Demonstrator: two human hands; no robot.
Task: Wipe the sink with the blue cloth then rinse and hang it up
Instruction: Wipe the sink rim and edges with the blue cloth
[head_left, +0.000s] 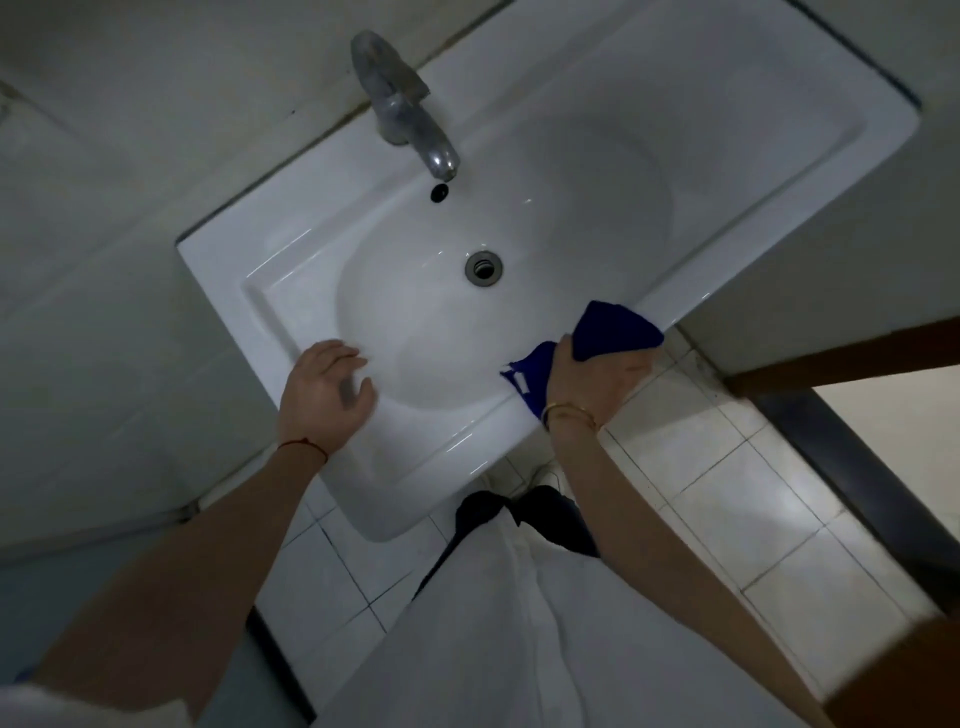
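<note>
Blue cloth bunched on the front rim of the white sink, near its right front corner, gripped by the right hand with fingers curled round it; small white tag on the cloth, writing too small to read. Left hand over the front rim beside the basin, fingers loosely spread, holding nothing. Metal tap at the back edge, drain in the basin.

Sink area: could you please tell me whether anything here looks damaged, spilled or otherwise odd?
Nothing stands out. The sink looks whole and clean, the drain is open, and no water runs from the tap. The right hand holds the blue cloth at the front rim.
</note>
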